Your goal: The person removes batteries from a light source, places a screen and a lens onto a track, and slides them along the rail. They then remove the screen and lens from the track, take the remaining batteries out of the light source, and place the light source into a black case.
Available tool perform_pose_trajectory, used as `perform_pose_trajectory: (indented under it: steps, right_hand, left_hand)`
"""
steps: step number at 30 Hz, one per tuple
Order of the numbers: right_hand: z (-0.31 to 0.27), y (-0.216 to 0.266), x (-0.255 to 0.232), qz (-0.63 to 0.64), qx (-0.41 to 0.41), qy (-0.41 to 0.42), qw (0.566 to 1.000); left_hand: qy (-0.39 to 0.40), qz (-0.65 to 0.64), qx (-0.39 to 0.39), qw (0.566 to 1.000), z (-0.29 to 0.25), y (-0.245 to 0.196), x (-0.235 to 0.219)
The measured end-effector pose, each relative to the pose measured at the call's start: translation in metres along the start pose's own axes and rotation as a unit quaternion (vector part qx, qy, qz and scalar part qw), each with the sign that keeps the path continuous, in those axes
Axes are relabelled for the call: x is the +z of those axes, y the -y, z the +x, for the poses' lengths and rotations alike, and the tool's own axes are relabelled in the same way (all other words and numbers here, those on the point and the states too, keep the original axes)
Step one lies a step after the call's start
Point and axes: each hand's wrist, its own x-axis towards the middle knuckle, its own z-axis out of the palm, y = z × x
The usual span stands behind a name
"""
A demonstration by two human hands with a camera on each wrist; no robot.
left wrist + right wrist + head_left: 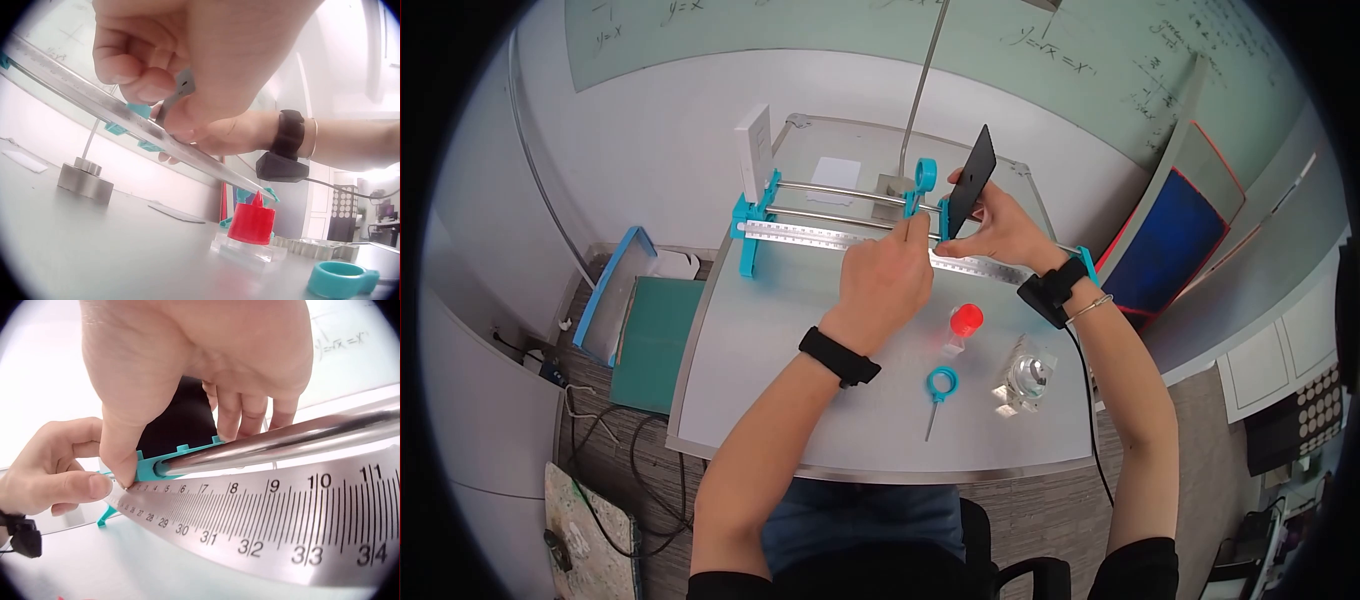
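Observation:
On the metal rods of the bench, my left hand [887, 278] has its fingertips at the base of a teal ring holder [925, 176] and appears to pinch it. Its fingers curl above the ruler in the left wrist view, partly hiding the contact. Just to the right, my right hand [1000, 235] grips the teal mount [149, 467] of an upright black plate [973, 185], thumb in front and fingers behind. The metal ruler [281, 519] runs along the front of the rods. A white panel [754, 152] stands at the bench's left end.
Nearer the table's front lie a red candle-shaped light [966, 320] on a clear base, a loose teal ring with a stem [942, 381] and a clear package [1027, 378]. Behind the rods are a metal stand base [890, 186] and white paper [835, 178]. A cable hangs from the right wrist.

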Motion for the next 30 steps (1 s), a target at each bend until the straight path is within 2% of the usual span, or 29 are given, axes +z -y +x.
perform_pose_trajectory:
  steps: [3,11,13,21,30]
  right_hand:
    - [-0.002,0.006,-0.001,0.003,0.031,0.024,0.999]
    - [0.000,-0.003,0.000,0.002,0.012,0.001,1.000]
    - [0.001,-0.006,0.001,0.011,0.012,0.006,1.000]
    - [0.001,-0.006,0.001,0.018,-0.008,0.006,1.000]
    - [0.002,-0.004,0.000,0.017,0.010,0.021,1.000]
  left_hand:
    - [-0.005,0.003,0.008,1.000,-0.001,0.002,0.000]
    - [0.001,0.035,-0.008,0.999,0.003,-0.003,0.002]
    - [-0.029,0.038,0.021,0.999,0.004,-0.002,0.004]
    - [-0.056,0.066,0.016,0.996,0.006,-0.005,0.011]
    - [-0.074,0.054,0.019,0.996,0.003,0.001,0.012]
